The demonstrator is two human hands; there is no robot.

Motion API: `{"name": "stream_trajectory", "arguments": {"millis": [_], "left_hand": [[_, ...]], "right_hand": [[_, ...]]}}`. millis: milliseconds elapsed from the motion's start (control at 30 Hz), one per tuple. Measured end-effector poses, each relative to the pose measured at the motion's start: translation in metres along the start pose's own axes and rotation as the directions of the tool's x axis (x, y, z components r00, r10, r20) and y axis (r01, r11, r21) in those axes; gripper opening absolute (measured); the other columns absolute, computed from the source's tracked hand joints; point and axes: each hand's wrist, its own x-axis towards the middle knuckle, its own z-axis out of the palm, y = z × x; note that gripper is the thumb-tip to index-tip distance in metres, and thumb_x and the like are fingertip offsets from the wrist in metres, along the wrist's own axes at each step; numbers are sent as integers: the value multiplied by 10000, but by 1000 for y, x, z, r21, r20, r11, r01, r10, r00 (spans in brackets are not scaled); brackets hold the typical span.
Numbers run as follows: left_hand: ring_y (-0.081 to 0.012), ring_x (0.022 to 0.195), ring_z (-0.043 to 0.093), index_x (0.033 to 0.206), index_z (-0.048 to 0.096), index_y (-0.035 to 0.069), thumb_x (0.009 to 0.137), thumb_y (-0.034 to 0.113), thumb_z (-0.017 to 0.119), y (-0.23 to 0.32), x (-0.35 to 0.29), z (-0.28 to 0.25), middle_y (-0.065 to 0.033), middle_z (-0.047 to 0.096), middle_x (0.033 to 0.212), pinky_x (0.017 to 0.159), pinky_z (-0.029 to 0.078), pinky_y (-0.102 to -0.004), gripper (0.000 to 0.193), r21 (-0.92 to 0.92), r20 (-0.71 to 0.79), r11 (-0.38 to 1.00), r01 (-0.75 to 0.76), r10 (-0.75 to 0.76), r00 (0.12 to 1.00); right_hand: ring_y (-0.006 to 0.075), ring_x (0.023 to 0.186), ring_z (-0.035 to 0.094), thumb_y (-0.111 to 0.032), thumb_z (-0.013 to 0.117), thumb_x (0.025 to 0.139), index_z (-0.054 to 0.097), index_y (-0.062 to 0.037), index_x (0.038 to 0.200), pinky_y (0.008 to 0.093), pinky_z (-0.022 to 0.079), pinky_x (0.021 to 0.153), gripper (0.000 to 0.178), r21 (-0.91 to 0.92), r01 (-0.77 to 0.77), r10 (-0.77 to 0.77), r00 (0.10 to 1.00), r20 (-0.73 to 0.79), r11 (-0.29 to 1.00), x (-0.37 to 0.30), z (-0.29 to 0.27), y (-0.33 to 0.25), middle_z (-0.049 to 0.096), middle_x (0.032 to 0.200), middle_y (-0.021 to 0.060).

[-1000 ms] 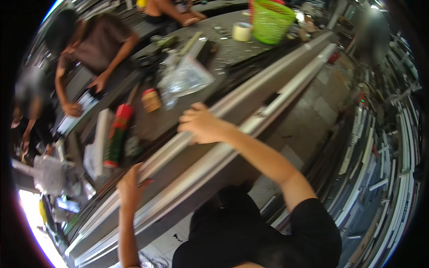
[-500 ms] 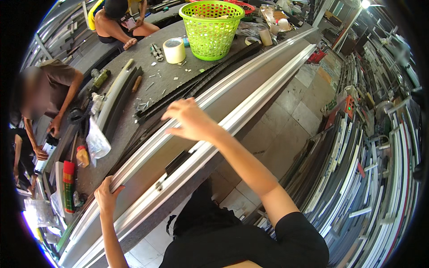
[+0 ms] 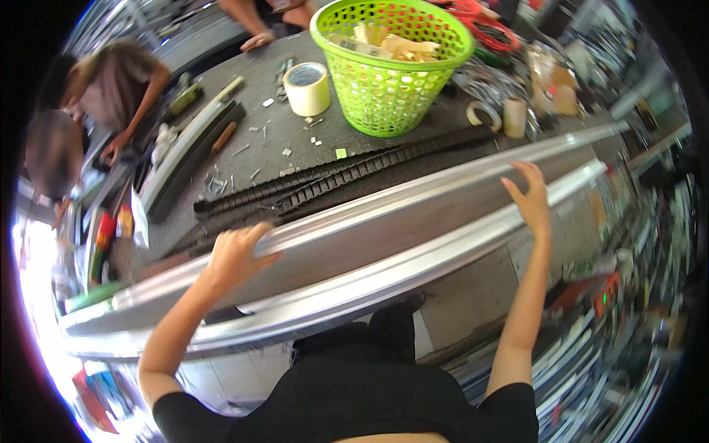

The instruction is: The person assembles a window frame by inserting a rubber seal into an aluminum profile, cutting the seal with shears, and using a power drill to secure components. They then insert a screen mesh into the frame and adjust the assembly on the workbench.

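Far rail [image 3: 384,205] and near rail [image 3: 384,267] lie side by side along the near edge of the bench [image 3: 273,164], running from left to right in front of the person. Between them is a flat, dull band [image 3: 354,247]; whether it joins the two cannot be told.

Left hand [image 3: 240,255]: half curled over the far rail toward its left part, fingers across the top, thumb apart on the near side. Firmness of hold cannot be told. Right hand [image 3: 528,196]: fingers and thumb spread wide by the far rail's right part, nothing seen in its grasp; contact is uncertain.

Step in hand, as judged: placing or steadying the rails by hand. Any two-handed shift would call for the right hand to close on the far rail and for even support, given the length.

Materials: both rails silvery, seemingly metal, smooth, with lengthwise ridges. Beyond them lie black strips [image 3: 354,176], ribbed and narrow; a tape roll [image 3: 308,102], pale yellow; and a basket [image 3: 391,92], green, perforated, flared, holding pale scraps [image 3: 406,50].
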Motion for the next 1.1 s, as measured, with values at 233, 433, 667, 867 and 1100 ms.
{"name": "stream_trajectory", "arguments": {"millis": [233, 433, 667, 867, 1100], "left_hand": [[-357, 816, 707, 1205, 636, 101, 841, 543, 715, 132, 121, 57, -149, 728, 952, 695, 565, -460, 578, 31, 8, 992, 122, -122, 992], [-339, 781, 730, 1030, 629, 38, 805, 523, 750, 268, 252, 108, -141, 710, 797, 624, 576, -444, 548, 20, 75, 994, 110, -111, 991], [-335, 758, 731, 915, 651, 16, 765, 479, 801, 363, 378, 166, -132, 712, 753, 650, 567, -438, 510, -75, -79, 995, -61, 55, 995], [-312, 776, 731, 886, 670, 16, 731, 427, 831, 436, 458, 204, -135, 724, 781, 660, 565, -417, 468, -81, -65, 991, -103, 98, 993], [-281, 762, 730, 866, 643, 24, 722, 409, 825, 513, 544, 237, -102, 711, 756, 626, 551, -393, 450, -30, -171, 998, -63, 57, 984]], "right_hand": [[317, 1366, 444, -265, 879, 677, 543, -123, 1411, 452, 271, 1155, 820, -125, 281, -227, 915, 333, 951, 65, -55, 119, 541, 1436, 99], [323, 1266, 491, -157, 863, 631, 597, -98, 1330, 458, 284, 1137, 751, -183, 328, -212, 859, 466, 927, 106, -92, 225, 589, 1286, 114], [346, 1207, 540, -84, 821, 672, 626, -42, 1215, 446, 359, 1071, 578, -183, 247, -177, 926, 333, 952, 152, -136, 385, 625, 1226, 143], [371, 1153, 570, -43, 816, 597, 626, -14, 1192, 454, 409, 1012, 625, -180, 256, -179, 916, 359, 950, 195, -178, 501, 636, 1202, 163], [382, 1045, 637, 82, 717, 633, 720, 11, 1102, 448, 471, 987, 474, -192, 310, -216, 892, 397, 931, 225, -240, 527, 706, 1098, 210]]}}
